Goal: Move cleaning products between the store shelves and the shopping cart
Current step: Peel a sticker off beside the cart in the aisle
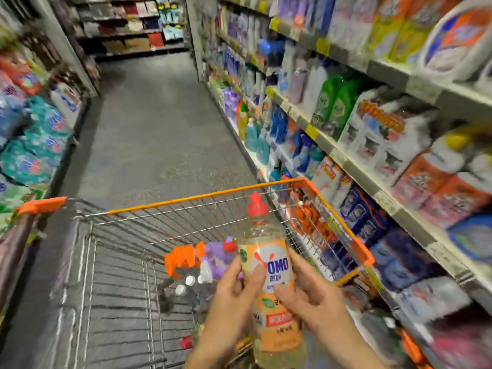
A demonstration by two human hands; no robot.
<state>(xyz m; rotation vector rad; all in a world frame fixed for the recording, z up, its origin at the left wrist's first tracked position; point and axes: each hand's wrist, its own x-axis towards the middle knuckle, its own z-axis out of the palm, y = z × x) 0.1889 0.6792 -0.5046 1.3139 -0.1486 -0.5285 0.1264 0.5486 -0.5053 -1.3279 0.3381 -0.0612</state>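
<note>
Shelves [343, 159] on the right, full of soap boxes and bottles. Shopping cart [186, 198] just beside them, so things can go across with a short reach. Purple bottle [216, 258] and orange spray tops [183, 258] lying low in the cart. OMO bottle [277, 263] up over the near end of the cart, cap end up, label facing the eyes. Looks like a check of the words. Left hand [230, 299] and right hand [310, 298] on each side, to keep it steady. Fingers [257, 276] clamped on the label. Red cap [257, 206] on top.
</note>
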